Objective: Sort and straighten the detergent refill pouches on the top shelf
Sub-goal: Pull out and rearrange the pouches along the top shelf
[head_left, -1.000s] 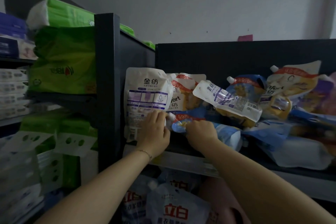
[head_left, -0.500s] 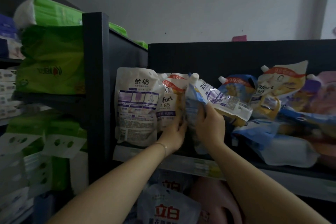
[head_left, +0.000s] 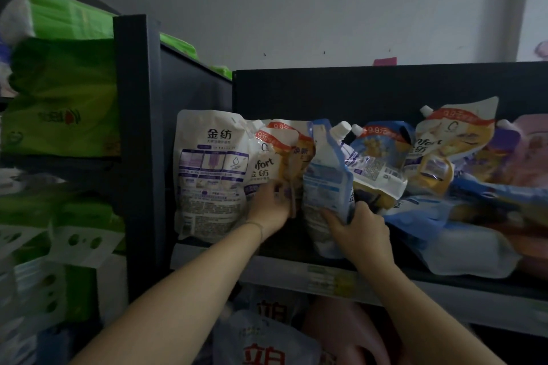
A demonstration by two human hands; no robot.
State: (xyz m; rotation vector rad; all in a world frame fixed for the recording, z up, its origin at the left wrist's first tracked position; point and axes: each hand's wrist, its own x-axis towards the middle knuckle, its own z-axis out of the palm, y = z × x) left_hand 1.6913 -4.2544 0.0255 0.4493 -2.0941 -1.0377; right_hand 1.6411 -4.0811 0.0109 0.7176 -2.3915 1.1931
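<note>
Gripping the blue pouch point(head_left: 323, 175) lower than before, the right hand point(head_left: 358, 231) holds it upright; left hand point(head_left: 268, 207) pinches the yellow pouch point(head_left: 286, 158).

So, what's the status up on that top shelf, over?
Right hand grips upright blue spouted plastic pouch. Left hand against white-and-yellow pouches, grip blurred. Slumped pouch pile crowds the right side.

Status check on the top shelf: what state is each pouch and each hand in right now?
white pouch, upright, back label outward, at the left end.
yellow pouches, upright, beside it.
blue pouch, upright, edge-on, cap up.
left hand, on the yellow pouches; grip blurred.
right hand, grips the blue pouch's lower edge.
pouches to the right, tilted and lying, unsorted.
</note>
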